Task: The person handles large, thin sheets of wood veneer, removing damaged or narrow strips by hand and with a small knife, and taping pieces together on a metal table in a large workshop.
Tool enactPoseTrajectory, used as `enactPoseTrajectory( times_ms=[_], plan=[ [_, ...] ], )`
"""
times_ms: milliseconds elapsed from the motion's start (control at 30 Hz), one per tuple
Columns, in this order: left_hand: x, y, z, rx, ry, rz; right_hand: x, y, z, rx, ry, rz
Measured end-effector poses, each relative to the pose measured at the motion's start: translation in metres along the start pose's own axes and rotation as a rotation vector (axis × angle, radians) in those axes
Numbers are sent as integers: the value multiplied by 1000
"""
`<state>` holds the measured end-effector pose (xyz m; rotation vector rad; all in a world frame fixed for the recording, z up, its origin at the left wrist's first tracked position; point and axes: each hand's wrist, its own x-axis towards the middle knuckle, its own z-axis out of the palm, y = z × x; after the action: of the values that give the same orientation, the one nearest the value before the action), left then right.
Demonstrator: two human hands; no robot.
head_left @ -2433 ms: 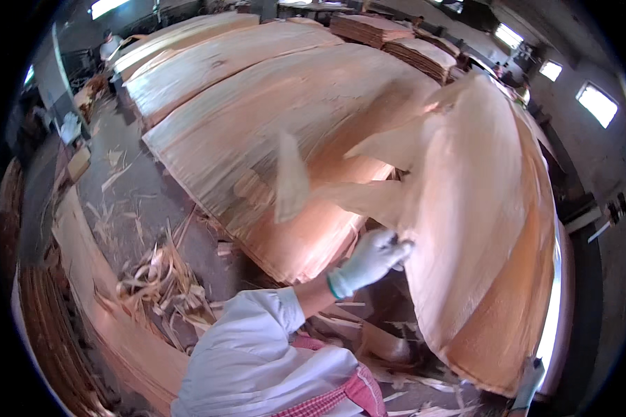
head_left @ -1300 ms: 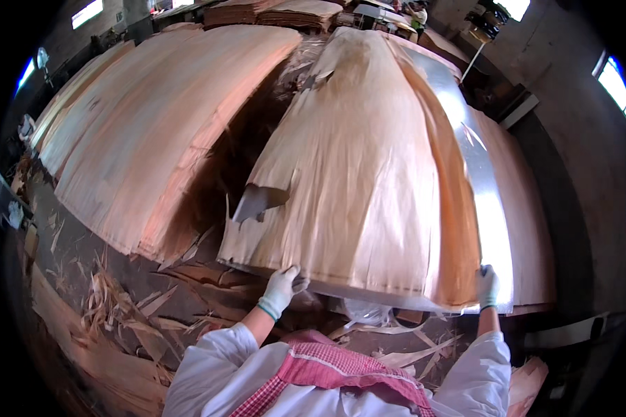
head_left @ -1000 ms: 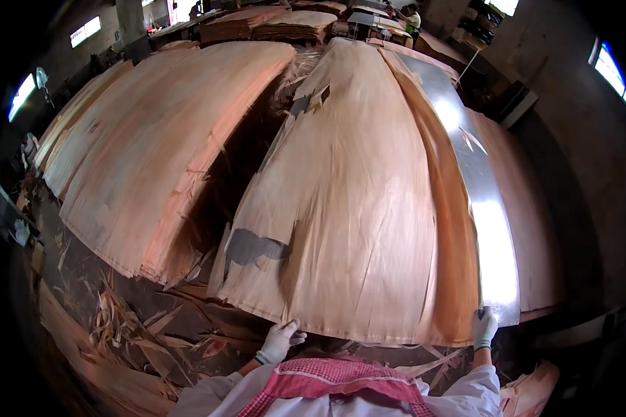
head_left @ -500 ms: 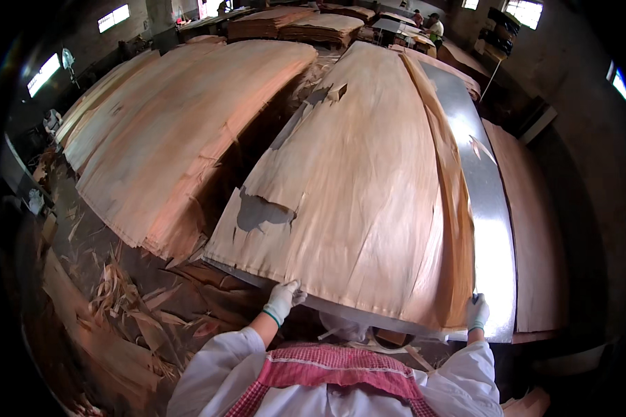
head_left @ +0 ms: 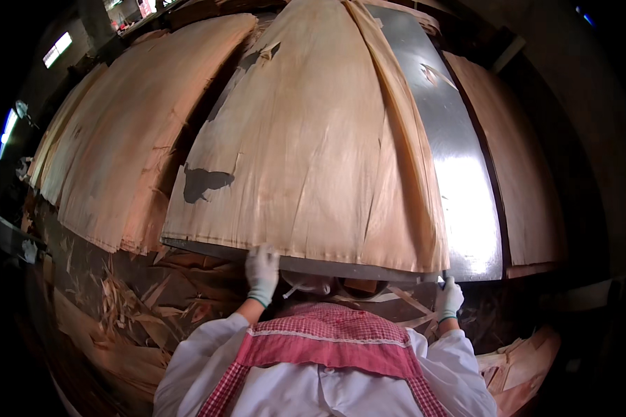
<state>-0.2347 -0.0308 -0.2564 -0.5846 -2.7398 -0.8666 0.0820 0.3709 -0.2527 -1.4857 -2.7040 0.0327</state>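
A large pale wood veneer sheet [head_left: 306,160] lies on a smooth grey metal-topped table [head_left: 459,187], with a torn hole near its left front corner and a long fold along its right side. My left hand [head_left: 262,274], in a white glove, has its fingers over the sheet's near edge, closed on it; the thumb is hidden. Beside the sheet's near right corner, my right hand [head_left: 450,299], also gloved, is closed around a small dark tool [head_left: 443,280] with a bit of blue. Most of that tool is hidden, and its kind is unclear.
Stacked veneer [head_left: 153,132] stands to the left across a dark gap. More veneer [head_left: 515,167] lies right of the table. Veneer scraps [head_left: 118,306] litter the floor at left, with others [head_left: 522,368] at lower right. A small veneer scrap [head_left: 435,75] lies on the metal.
The view has tipped downward and shifted, so the far end of the room has left the picture. My left fingers now reach flatter over the sheet's edge; my right hand sits just off the corner.
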Motion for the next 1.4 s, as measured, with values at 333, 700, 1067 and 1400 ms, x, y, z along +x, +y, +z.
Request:
enactPoseTrajectory(
  times_ms=[333, 700, 1067, 1400],
  plan=[
    [-10, 51, 54, 280, -331, 98, -148, 73, -7, 243, -33, -3],
    [-3, 71, 60, 425, -466, -5, 24, 51, 10, 368, 109, 61],
    [-8, 66, 63, 487, -517, -86, -28, 230, 7, 149, 45, 325],
    [12, 127, 76, 692, -430, 268, 54, 77, -36, 763, 104, -68]
  ],
)
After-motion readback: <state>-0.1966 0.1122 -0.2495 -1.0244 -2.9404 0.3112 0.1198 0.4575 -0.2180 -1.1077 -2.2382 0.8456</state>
